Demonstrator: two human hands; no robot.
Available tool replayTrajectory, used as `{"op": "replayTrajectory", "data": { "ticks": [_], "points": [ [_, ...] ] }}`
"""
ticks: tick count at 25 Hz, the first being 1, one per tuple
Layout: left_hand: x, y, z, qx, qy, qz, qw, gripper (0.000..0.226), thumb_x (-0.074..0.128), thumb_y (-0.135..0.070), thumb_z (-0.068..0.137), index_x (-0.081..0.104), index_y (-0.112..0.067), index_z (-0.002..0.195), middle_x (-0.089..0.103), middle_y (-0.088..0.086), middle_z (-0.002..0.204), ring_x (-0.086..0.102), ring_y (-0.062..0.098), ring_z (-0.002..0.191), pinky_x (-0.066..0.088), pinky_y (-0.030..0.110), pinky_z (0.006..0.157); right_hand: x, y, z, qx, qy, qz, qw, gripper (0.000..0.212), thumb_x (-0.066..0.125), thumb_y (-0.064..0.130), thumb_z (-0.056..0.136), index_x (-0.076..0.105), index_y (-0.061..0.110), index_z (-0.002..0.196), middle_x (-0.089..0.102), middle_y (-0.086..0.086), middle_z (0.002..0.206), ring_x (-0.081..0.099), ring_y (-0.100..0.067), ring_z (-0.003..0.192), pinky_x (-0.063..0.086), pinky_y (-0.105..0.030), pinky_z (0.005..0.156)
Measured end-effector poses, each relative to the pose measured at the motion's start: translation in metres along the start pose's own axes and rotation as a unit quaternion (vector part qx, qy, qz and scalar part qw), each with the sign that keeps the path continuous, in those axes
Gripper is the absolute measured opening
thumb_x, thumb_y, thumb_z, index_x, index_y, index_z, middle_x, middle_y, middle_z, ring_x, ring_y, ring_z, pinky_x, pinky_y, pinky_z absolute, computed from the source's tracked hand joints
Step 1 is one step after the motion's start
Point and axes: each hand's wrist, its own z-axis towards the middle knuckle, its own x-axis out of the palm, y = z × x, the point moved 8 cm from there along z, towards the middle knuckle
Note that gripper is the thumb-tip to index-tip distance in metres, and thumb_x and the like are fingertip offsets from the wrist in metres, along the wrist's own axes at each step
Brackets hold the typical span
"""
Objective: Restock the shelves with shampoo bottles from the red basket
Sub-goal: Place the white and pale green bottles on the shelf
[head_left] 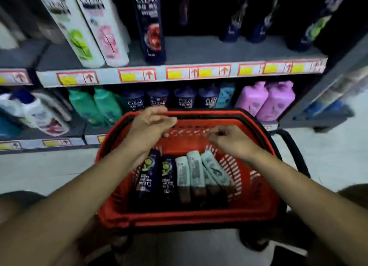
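Shampoo bottles [180,178], two dark and three pale green, lie side by side in the red basket [191,216] below the shelves [179,72], my left hand [149,126] and right hand [231,139] above them, fingers loosely curled, grasping nothing.

Your upper shelf [199,48] carries two white Clear bottles [87,26] near its left end, a dark Clear bottle [149,24] beside them, and more dark bottles [256,26] toward the right. The lower shelf [59,130] holds green bottles [95,106], dark Clear bottles [171,100] and pink bottles [266,100].
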Motion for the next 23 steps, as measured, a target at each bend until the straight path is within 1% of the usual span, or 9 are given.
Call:
{"op": "replayTrajectory", "data": {
  "ticks": [2, 6, 7, 10, 14, 17, 20, 21, 23],
  "points": [
    [0.011, 0.046, 0.002, -0.066, 0.043, 0.081, 0.994, 0.040, 0.079, -0.016, 0.083, 0.062, -0.019, 0.119, 0.073, 0.005, 0.108, 0.067, 0.017, 0.081, 0.056, 0.031, 0.076, 0.024, -0.077, 0.008, 0.122, 0.059, -0.051, 0.989, 0.024, 0.068, 0.020, 0.094, 0.062, 0.012, 0.072, 0.056, -0.008, 0.070, 0.049, -0.019, 0.065, 0.039, -0.018, 0.052],
    [0.023, 0.093, -0.004, -0.106, 0.142, 0.269, 0.947, 0.044, 0.080, -0.022, 0.083, 0.059, -0.027, 0.122, 0.068, -0.007, 0.111, 0.066, 0.019, 0.098, 0.052, 0.038, 0.096, 0.083, -0.175, 0.001, 0.317, 0.133, -0.024, 0.939, 0.032, 0.075, 0.029, 0.087, 0.069, 0.002, 0.102, 0.069, -0.013, 0.089, 0.067, -0.027, 0.079, 0.059, -0.036, 0.072],
    [0.025, 0.099, -0.003, -0.103, 0.158, 0.297, 0.936, 0.045, 0.079, -0.022, 0.084, 0.059, -0.026, 0.123, 0.067, -0.006, 0.112, 0.065, 0.018, 0.099, 0.052, 0.037, 0.095, 0.104, -0.183, 0.002, 0.330, 0.161, 0.004, 0.930, 0.039, 0.075, 0.029, 0.087, 0.069, 0.001, 0.113, 0.071, -0.012, 0.094, 0.072, -0.024, 0.079, 0.062, -0.036, 0.076],
    [0.039, 0.106, -0.002, -0.065, 0.213, 0.358, 0.907, 0.046, 0.075, -0.021, 0.087, 0.054, -0.029, 0.127, 0.062, -0.005, 0.119, 0.064, 0.016, 0.100, 0.056, 0.037, 0.089, 0.141, -0.175, 0.001, 0.319, 0.215, -0.025, 0.923, 0.034, 0.074, 0.018, 0.091, 0.065, 0.003, 0.120, 0.069, -0.008, 0.089, 0.068, -0.014, 0.065, 0.056, -0.023, 0.054],
    [0.056, 0.102, 0.002, 0.022, 0.264, 0.448, 0.854, 0.052, 0.069, -0.016, 0.091, 0.046, -0.033, 0.135, 0.051, -0.007, 0.136, 0.052, 0.014, 0.118, 0.046, 0.032, 0.099, 0.140, -0.170, 0.015, 0.256, 0.204, -0.217, 0.920, 0.030, 0.080, 0.025, 0.083, 0.069, 0.009, 0.105, 0.074, -0.007, 0.096, 0.070, -0.022, 0.085, 0.062, -0.034, 0.078],
    [0.069, 0.098, 0.001, 0.085, 0.306, 0.515, 0.796, 0.076, 0.069, -0.011, 0.090, 0.028, -0.033, 0.151, 0.033, -0.006, 0.157, 0.030, 0.021, 0.145, 0.028, 0.035, 0.118, 0.112, -0.146, 0.012, 0.323, 0.227, -0.049, 0.918, 0.029, 0.076, 0.046, 0.081, 0.069, 0.019, 0.086, 0.070, -0.004, 0.081, 0.062, -0.020, 0.065, 0.054, -0.036, 0.065],
    [0.075, 0.107, 0.005, 0.129, 0.326, 0.575, 0.739, 0.091, 0.077, -0.017, 0.082, 0.022, -0.029, 0.153, 0.032, -0.008, 0.155, 0.034, 0.020, 0.138, 0.035, 0.039, 0.114, 0.081, -0.100, 0.003, 0.353, 0.333, 0.057, 0.873, 0.037, 0.064, 0.058, 0.080, 0.056, 0.022, 0.074, 0.041, 0.005, 0.057, 0.036, -0.009, 0.045, 0.024, -0.019, 0.047],
    [0.076, 0.106, 0.009, 0.133, 0.314, 0.564, 0.752, 0.084, 0.078, -0.023, 0.081, 0.029, -0.027, 0.150, 0.041, -0.006, 0.149, 0.041, 0.019, 0.132, 0.041, 0.040, 0.110, 0.076, -0.083, -0.004, 0.353, 0.378, 0.102, 0.850, 0.042, 0.061, 0.059, 0.082, 0.053, 0.019, 0.070, 0.035, 0.005, 0.054, 0.032, -0.008, 0.041, 0.018, -0.016, 0.043],
    [0.074, 0.098, 0.019, 0.099, 0.272, 0.429, 0.855, 0.063, 0.077, -0.027, 0.084, 0.046, -0.027, 0.139, 0.060, -0.005, 0.131, 0.057, 0.017, 0.119, 0.049, 0.040, 0.101, 0.067, -0.054, -0.013, 0.336, 0.425, 0.222, 0.811, 0.053, 0.050, 0.064, 0.088, 0.049, 0.016, 0.065, 0.032, 0.004, 0.053, 0.031, -0.009, 0.039, 0.015, -0.015, 0.037]
  ]
}}
